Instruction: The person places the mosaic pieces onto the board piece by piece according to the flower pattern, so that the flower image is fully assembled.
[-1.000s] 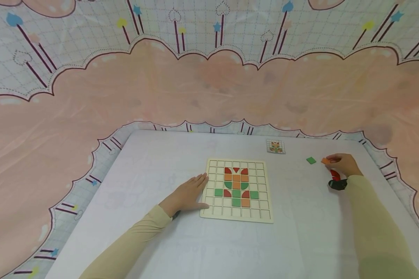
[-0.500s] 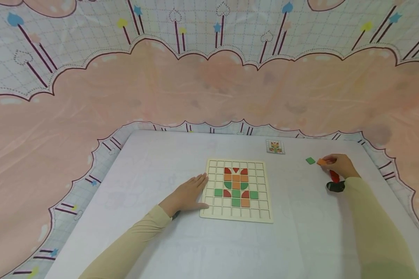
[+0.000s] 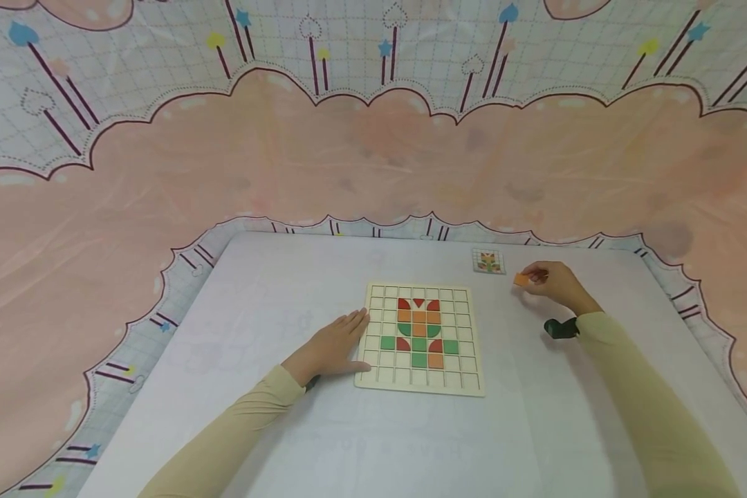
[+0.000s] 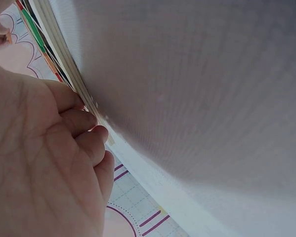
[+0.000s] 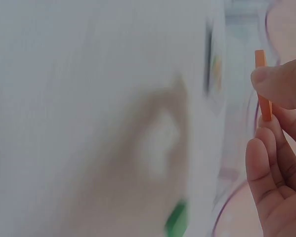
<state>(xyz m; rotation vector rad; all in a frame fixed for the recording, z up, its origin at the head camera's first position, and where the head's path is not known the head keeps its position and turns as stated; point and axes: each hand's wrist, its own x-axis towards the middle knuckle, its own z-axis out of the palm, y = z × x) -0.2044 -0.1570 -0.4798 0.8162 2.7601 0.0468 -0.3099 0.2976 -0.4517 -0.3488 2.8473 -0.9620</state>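
Observation:
In the head view my right hand (image 3: 550,282) pinches an orange square tile (image 3: 520,279) between thumb and fingers, raised above the table. The right wrist view shows the tile edge-on, with a green tile (image 5: 176,219) on the table below. My left hand (image 3: 330,349) rests with extended fingers along the left edge of a cream grid board (image 3: 467,361). In the left wrist view its fingertips touch the board's edge (image 4: 71,69). Red, orange and green tiles form a flower-like pattern in the grid. In the head view, my right hand and arm hide the green tile.
A small pattern card (image 3: 488,261) with a matching flower picture lies beyond the board, left of my right hand. The white table (image 3: 274,277) is bordered by a pink printed curtain (image 3: 348,159). A dark wrist device (image 3: 560,328) shows under the right wrist.
My right hand has moved left with the orange tile, away from its earlier place beside the green tile. The red piece near my right wrist is no longer visible. My left hand stays put.

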